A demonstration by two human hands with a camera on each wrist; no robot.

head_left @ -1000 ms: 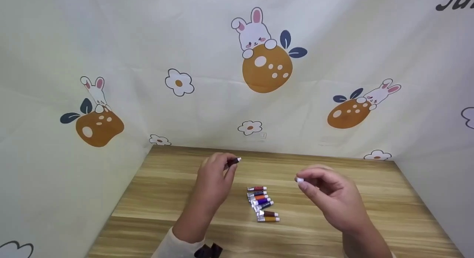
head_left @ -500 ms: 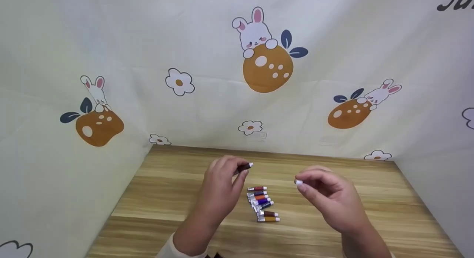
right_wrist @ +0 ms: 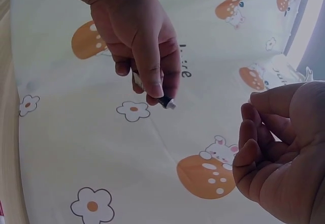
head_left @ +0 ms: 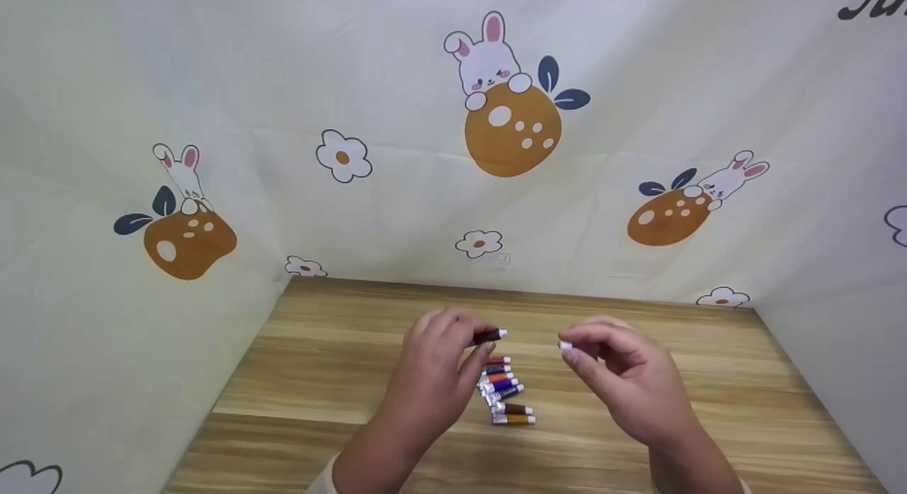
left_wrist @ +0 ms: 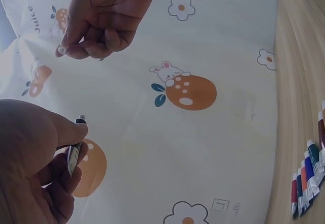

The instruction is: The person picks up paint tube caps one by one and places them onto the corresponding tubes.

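Note:
In the head view, my left hand (head_left: 443,370) pinches a dark paint tube (head_left: 487,337) between thumb and fingers. Its white nozzle (head_left: 503,333) points right, toward the other hand. A small white cap (head_left: 565,346) sits between the thumb and index finger of my right hand (head_left: 634,380). A gap separates nozzle and cap, and both hands are raised over the wooden table. From the left wrist, the silvery tail of the tube (left_wrist: 74,155) shows below the thumb. The right wrist view shows the nozzle (right_wrist: 171,103) uncapped; there the cap is barely visible.
Several small paint tubes (head_left: 504,386) lie in a rough column on the wooden table (head_left: 297,380), between and below the hands. Their white caps face right. A pale cloth (head_left: 397,210) printed with rabbits and oranges walls the table at the back and sides.
My left hand has moved right and toward me with the tube, narrowing the gap to the cap. It now covers part of the far tubes. My right hand has shifted only slightly left.

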